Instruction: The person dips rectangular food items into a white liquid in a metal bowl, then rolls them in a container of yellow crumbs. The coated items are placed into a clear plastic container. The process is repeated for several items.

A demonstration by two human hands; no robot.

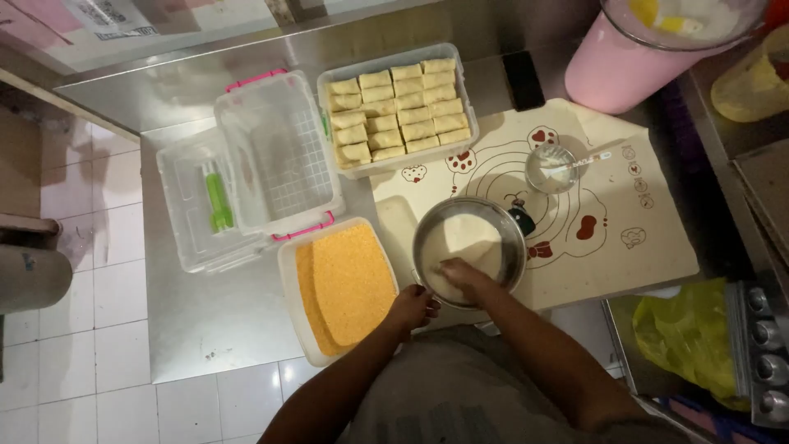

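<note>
A round metal bowl (503, 224) of pale batter sits on a cream baking mat (641, 222). My right hand (463, 275) reaches down into the batter with its fingers curled; whether it holds anything there I cannot tell. My left hand (411, 308) grips the bowl's near-left rim, beside a tray of orange breadcrumbs (345, 284). Behind stands a clear container of several pale rolled pieces (399, 103) in rows.
An empty clear box with pink latches (279, 152) rests on its lid, which holds a green tool (217, 201). A small glass bowl with a spoon (551, 168) stands on the mat. A pink tub (625, 62) stands back right, a yellow bag (686, 337) at right.
</note>
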